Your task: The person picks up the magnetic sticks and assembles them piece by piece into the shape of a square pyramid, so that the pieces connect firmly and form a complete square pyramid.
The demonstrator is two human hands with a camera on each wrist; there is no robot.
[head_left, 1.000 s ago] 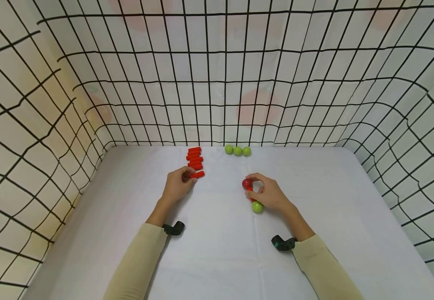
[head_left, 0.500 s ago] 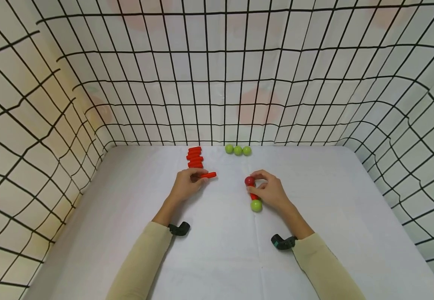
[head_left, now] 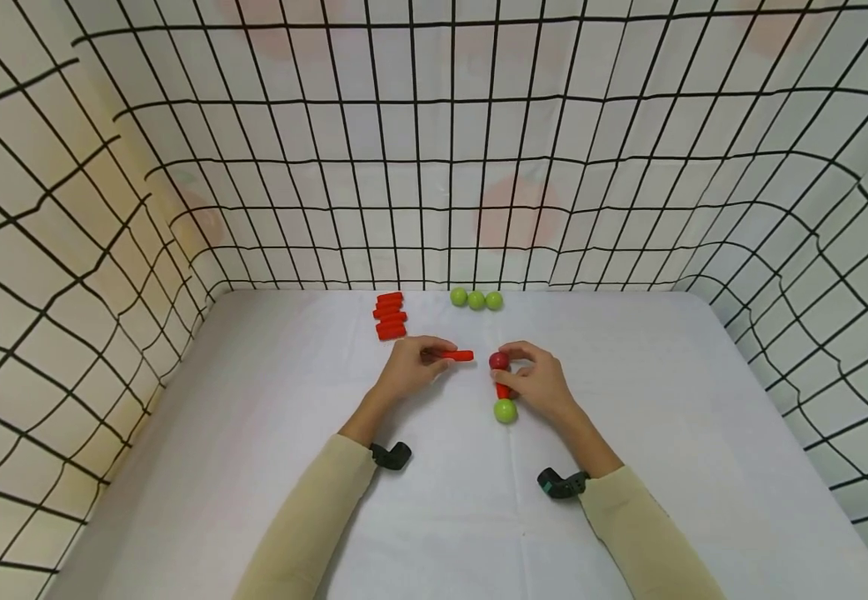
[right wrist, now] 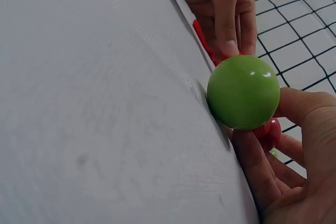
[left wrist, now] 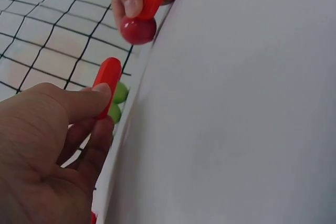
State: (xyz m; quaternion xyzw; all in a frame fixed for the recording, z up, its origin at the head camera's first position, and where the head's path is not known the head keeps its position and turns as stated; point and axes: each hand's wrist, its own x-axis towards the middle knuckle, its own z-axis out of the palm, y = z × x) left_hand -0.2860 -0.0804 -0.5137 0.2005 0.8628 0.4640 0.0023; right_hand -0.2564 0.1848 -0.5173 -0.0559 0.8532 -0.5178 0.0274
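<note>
My left hand (head_left: 411, 371) pinches a short red rod (head_left: 455, 356) (left wrist: 107, 83) between thumb and fingers, its free end pointing right toward a dark red ball (head_left: 498, 361) (left wrist: 137, 29). That ball tops a small chain: red ball, red rod (head_left: 502, 390), green ball (head_left: 505, 410) (right wrist: 243, 91). My right hand (head_left: 535, 379) grips this chain around its middle rod, fingers curled beside the red ball. The held rod's tip is a short gap from the red ball.
A pile of several red rods (head_left: 390, 316) lies at the back of the white table (head_left: 254, 467). Three green balls (head_left: 476, 299) sit in a row by the back wall. Grid-patterned walls (head_left: 104, 250) enclose the table on three sides.
My left hand lifted one red rod from the pile's near end and carried it rightward toward the red ball. My right hand kept holding the ball chain, shifting slightly.
</note>
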